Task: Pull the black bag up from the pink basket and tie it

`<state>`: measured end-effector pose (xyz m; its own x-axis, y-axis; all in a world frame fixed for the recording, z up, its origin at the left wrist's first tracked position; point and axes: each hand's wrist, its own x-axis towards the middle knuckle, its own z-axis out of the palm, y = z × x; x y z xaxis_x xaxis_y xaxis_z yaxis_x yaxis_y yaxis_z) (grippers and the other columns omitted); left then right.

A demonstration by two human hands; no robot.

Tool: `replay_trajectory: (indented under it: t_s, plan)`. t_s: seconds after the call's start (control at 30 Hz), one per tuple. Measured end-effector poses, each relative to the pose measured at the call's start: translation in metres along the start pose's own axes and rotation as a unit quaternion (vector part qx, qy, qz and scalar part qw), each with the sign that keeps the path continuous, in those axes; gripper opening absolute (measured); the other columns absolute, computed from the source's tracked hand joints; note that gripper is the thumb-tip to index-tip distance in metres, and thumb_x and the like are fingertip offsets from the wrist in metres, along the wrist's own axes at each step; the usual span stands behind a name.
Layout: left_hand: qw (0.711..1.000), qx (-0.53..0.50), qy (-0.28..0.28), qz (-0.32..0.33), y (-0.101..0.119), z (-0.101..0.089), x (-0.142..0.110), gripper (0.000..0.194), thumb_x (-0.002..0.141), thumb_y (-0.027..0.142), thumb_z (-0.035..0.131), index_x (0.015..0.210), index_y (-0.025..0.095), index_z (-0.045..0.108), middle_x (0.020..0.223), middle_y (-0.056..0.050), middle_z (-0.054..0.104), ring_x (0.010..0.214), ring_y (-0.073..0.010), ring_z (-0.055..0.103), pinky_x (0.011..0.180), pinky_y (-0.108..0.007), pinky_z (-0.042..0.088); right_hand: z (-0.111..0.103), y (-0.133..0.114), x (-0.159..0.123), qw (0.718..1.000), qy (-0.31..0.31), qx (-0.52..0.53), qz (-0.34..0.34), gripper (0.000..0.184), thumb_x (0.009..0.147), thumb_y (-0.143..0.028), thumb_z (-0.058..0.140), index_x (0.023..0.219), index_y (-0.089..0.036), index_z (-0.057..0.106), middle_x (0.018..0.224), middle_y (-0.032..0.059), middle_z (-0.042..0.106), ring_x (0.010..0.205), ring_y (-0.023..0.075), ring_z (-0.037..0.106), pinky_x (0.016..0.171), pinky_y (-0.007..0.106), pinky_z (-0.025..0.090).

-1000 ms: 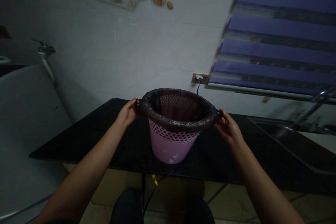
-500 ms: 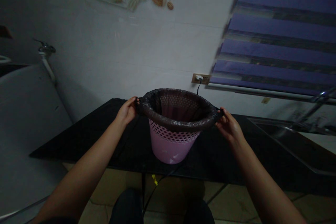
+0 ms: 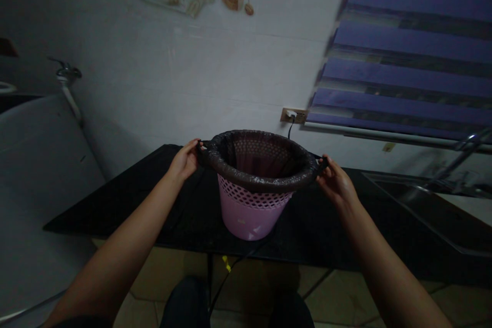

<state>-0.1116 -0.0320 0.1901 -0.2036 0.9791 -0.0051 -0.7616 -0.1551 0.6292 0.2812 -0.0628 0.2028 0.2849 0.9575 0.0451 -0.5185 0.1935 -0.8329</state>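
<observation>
A pink waste basket (image 3: 251, 218) with a band of holes below its rim stands upright on the black counter. Its inside is lined with a dark bin bag (image 3: 265, 183), whose edge is folded out over the rim all round. My left hand (image 3: 187, 160) pinches a stretch of the bag at the left of the rim, drawn out sideways. On the opposite side my right hand (image 3: 333, 180) grips another pulled-out piece of the bag. Both hands are level with the rim.
The black counter (image 3: 130, 205) runs along the tiled wall. At right is a metal sink (image 3: 407, 189) with a tap (image 3: 461, 156). A plugged socket (image 3: 294, 115) sits behind the basket. A cord with a yellow tag (image 3: 226, 263) hangs over the front edge. A grey appliance (image 3: 42, 179) stands left.
My left hand has shifted very slightly outward and up, with the bag between its fingers. My right hand and the basket look nearly the same.
</observation>
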Motion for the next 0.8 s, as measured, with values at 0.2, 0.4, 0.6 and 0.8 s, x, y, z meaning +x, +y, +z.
replay_trajectory:
  t_s: [0.2,0.4,0.6,0.8]
  plan:
    - [1.000,0.000,0.004,0.005,0.0020,0.0014,-0.0001,0.019,0.087,0.003,0.048,0.078,0.012,0.062,0.066,-0.002,0.061,0.055,-0.0094,0.056,0.057,-0.019,0.047,0.0055,-0.0024,-0.0017,1.000,0.015,0.016,0.008,0.022,0.069,-0.022,0.077,0.086,-0.017,0.063,0.079,-0.0007,0.064,0.064,0.0086,0.058,0.055,0.021,0.047]
    - [1.000,0.013,-0.003,0.012,0.0041,0.0025,0.0002,0.017,0.087,0.004,0.049,0.079,0.012,0.061,0.068,-0.002,0.061,0.054,-0.0095,0.057,0.056,-0.019,0.046,0.0068,-0.0038,-0.0001,1.000,0.025,0.014,0.004,0.024,0.067,-0.023,0.078,0.085,-0.018,0.065,0.079,-0.0011,0.064,0.064,0.0089,0.057,0.055,0.021,0.045]
    - [0.999,0.026,-0.014,0.020,0.0058,0.0016,0.0025,0.013,0.085,0.005,0.054,0.079,0.013,0.062,0.070,-0.002,0.061,0.057,-0.0091,0.057,0.059,-0.019,0.047,0.0089,-0.0056,0.0015,0.999,0.036,0.014,0.001,0.023,0.065,-0.023,0.078,0.084,-0.019,0.066,0.079,-0.0010,0.064,0.063,0.0083,0.056,0.055,0.020,0.045]
    - [0.999,0.023,-0.014,0.022,0.0074,0.0014,0.0051,0.015,0.086,0.005,0.052,0.079,0.013,0.063,0.071,-0.002,0.061,0.059,-0.0094,0.057,0.058,-0.018,0.046,0.0106,-0.0082,0.0029,1.000,0.018,0.002,-0.013,0.024,0.065,-0.024,0.078,0.085,-0.018,0.065,0.079,-0.0005,0.063,0.061,0.0072,0.054,0.053,0.018,0.044]
